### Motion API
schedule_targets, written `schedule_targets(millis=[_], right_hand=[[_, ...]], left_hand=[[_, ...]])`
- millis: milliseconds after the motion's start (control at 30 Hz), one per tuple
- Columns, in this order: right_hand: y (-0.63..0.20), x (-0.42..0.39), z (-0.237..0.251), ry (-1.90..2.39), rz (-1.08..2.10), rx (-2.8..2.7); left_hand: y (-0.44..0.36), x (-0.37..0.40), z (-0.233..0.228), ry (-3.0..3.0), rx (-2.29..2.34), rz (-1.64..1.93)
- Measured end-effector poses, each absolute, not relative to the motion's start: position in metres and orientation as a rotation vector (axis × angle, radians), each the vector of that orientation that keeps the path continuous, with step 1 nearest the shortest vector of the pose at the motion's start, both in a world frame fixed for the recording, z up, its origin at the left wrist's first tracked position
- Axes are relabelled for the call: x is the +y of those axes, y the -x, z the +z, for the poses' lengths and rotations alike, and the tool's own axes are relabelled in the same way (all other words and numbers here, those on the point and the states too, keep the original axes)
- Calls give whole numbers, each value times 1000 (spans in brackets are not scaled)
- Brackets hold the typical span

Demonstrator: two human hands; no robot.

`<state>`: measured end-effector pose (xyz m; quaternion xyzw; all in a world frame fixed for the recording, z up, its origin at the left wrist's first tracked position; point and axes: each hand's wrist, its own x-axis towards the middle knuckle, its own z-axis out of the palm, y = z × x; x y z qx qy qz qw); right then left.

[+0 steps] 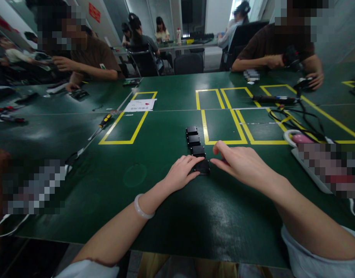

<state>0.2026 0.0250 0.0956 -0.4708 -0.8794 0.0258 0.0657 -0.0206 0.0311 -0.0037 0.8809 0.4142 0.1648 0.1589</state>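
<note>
Several small black box-shaped blocks stand in a row on the green table [166, 208], running away from me. My left hand [180, 172] has its fingers on the nearest black block [202, 167], the index finger along the far side and the thumb at the near left edge. Just right of that block is my right hand [235, 160], with index finger and thumb bent and a gap between them, holding nothing visible. Beyond lie another black block [198, 150], a third black block [193, 139] and the farthest black block [191, 130].
Yellow tape rectangles [223, 142] mark the table. A screwdriver [105, 120] and a paper sheet [140, 105] lie to the left. Black cables [306, 116] and a blurred-out item in a pale tray [310, 173] are on the right. Two people sit opposite; another person's arm shows at left.
</note>
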Motion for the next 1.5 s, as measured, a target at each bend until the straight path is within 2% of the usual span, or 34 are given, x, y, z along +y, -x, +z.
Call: schedule_targets(millis=[333, 1133, 1500], right_hand=[[-205, 28, 92, 1347, 191, -2626], [-201, 25, 97, 1519, 69, -2657], [-202, 25, 94, 1372, 137, -2625]], left_hand=[[20, 31, -4, -2521, 1184, 471], [20, 31, -5, -2518, 1183, 476], [20, 31, -4, -2520, 1184, 473]])
